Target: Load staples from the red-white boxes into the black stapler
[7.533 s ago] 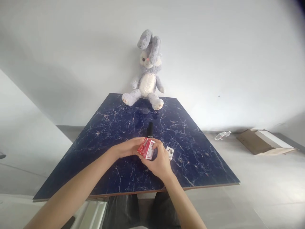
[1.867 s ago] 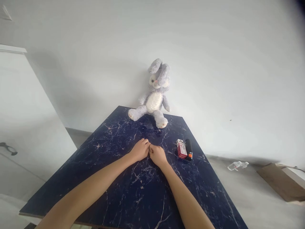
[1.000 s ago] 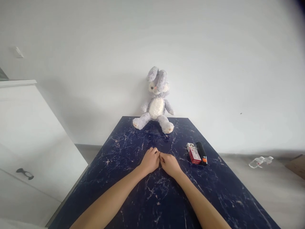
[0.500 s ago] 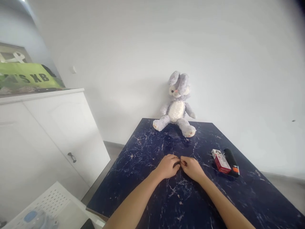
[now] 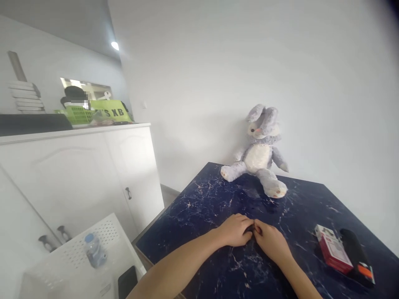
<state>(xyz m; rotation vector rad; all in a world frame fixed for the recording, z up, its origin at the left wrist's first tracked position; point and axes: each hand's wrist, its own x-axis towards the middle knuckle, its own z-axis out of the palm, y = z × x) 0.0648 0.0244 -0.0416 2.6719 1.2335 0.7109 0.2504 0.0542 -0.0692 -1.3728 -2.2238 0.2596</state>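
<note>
My left hand (image 5: 236,230) and my right hand (image 5: 270,240) rest on the dark blue marbled table (image 5: 205,203), fingertips almost meeting. Both are closed. A small dark thing (image 5: 249,229) shows in the gap between the left thumb and fingers; its kind is too hidden to make out. The right thumb and fingers are pinched together beside it, and what they hold is covered. Beyond the hands a grey plush rabbit (image 5: 258,158) sits against the wall at the table's far edge.
Right of my hands lie a red and white box (image 5: 334,251) and a black case with an orange patch (image 5: 357,257). At the lower left, a white basket (image 5: 112,226) holds a clear bottle (image 5: 95,251) and a black flat object (image 5: 127,282). A white cabinet (image 5: 93,166) stands behind it.
The view has swung left and shows more of the cabinet and basket. Both hands stay closed at nearly the same spot on the table.
</note>
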